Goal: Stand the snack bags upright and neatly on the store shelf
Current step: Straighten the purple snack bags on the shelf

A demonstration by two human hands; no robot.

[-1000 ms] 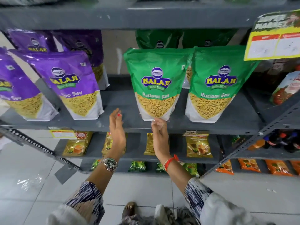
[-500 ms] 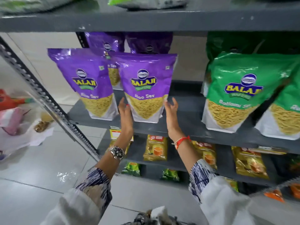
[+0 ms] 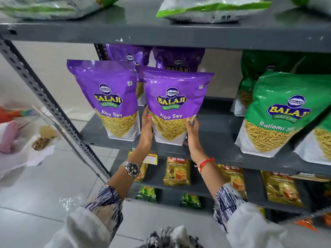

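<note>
A purple Aloo Sev bag (image 3: 173, 104) stands upright at the front of the grey middle shelf (image 3: 215, 140). My left hand (image 3: 146, 127) presses its left side and my right hand (image 3: 192, 133) holds its right lower edge, so both hands clasp it. A second purple Aloo Sev bag (image 3: 109, 97) stands upright just to its left. Two more purple bags (image 3: 179, 59) stand behind them. To the right, green Ratlami Sev bags (image 3: 279, 113) stand leaning slightly.
The slotted metal upright (image 3: 44, 102) slants down at the left. Bags lie flat on the top shelf (image 3: 215, 9). Lower shelves hold gold packets (image 3: 176, 171) and small green ones (image 3: 146, 193). A price tag (image 3: 151, 158) hangs below the shelf edge. Litter lies on the tiled floor at left.
My view and both hands shifted left from the green bags to the purple ones. My hands, apart beside the right purple bag half a second ago, now close on its sides.
</note>
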